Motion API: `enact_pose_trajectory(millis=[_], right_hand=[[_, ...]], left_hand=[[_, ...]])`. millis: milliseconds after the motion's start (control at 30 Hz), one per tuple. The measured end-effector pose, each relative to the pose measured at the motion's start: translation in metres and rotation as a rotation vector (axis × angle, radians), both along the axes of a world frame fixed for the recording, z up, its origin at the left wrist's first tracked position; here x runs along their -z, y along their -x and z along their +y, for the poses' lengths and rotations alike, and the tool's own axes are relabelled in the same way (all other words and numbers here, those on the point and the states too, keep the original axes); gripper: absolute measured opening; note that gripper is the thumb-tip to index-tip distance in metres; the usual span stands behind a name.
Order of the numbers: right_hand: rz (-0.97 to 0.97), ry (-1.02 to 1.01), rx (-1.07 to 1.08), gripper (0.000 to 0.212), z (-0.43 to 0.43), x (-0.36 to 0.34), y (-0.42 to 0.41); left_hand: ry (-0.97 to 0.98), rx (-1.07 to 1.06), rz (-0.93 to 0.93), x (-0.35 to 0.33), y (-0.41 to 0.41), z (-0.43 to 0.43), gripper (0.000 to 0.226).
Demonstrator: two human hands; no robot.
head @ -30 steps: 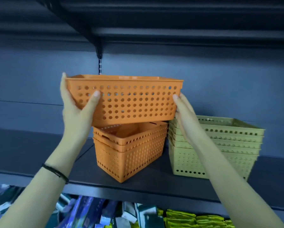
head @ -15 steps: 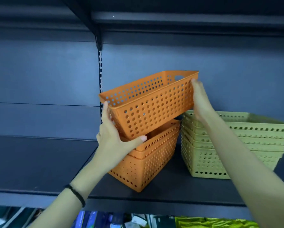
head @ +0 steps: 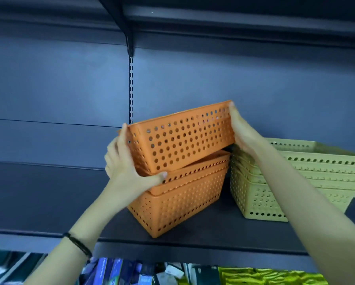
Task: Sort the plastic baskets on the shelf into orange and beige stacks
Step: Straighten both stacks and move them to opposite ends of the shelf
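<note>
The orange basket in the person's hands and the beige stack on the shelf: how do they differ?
The held orange basket is tilted, gripped at its ends by the left hand and right hand, low corner meeting the orange stack. The beige stack sits level on the shelf, untouched. One is a single basket, the other several nested. Both are perforated plastic.

Orange basket [head: 184,138] w/ rows of round holes, same on orange stack [head: 180,194] below. Beige stack [head: 260,200] also perforated. Shelf [head: 223,229] dark grey; back panel [head: 69,89] blue-grey. Black wristband [head: 79,244].
</note>
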State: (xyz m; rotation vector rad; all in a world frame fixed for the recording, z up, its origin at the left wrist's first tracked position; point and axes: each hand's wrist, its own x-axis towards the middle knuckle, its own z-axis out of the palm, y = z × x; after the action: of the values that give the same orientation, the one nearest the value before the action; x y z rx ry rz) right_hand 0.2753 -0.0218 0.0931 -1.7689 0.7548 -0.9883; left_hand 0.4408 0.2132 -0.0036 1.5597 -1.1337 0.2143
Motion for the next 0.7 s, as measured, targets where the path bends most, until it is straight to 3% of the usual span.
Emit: enact_pose_trajectory(millis=[67, 133, 233, 300, 400, 500, 567, 700], right_hand=[[0.012, -0.032, -0.024, 0.106, 0.002, 0.011, -0.014], [0.028, 0.004, -0.004, 0.095, 0.025, 0.022, -0.023], [0.166, 0.18, 0.065, 0.073, 0.043, 0.042, -0.031], [0.271, 0.301, 0.138, 0.074, 0.049, 0.055, -0.031], [0.274, 0.428, 0.196, 0.081, 0.05, 0.074, -0.031], [0.142, 0.288, 0.207, 0.073, 0.047, 0.092, -0.027], [0.073, 0.11, 0.165, 0.066, 0.048, 0.103, -0.025], [-0.057, -0.202, 0.054, 0.072, 0.046, 0.134, -0.031]], left_hand=[[0.038, 0.049, 0.016, 0.003, -0.016, 0.006, 0.125], [0.053, 0.129, 0.115, 0.007, -0.034, 0.012, 0.114], [0.107, 0.255, 0.229, 0.012, -0.05, 0.016, 0.113], [0.155, 0.278, 0.276, 0.013, -0.056, 0.019, 0.104], [0.215, 0.241, 0.318, 0.016, -0.063, 0.023, 0.084], [0.26, 0.179, 0.353, 0.025, -0.066, 0.023, 0.07], [0.276, 0.189, 0.402, 0.033, -0.065, 0.021, 0.082], [0.197, 0.153, 0.493, 0.066, -0.061, 0.016, 0.117]])
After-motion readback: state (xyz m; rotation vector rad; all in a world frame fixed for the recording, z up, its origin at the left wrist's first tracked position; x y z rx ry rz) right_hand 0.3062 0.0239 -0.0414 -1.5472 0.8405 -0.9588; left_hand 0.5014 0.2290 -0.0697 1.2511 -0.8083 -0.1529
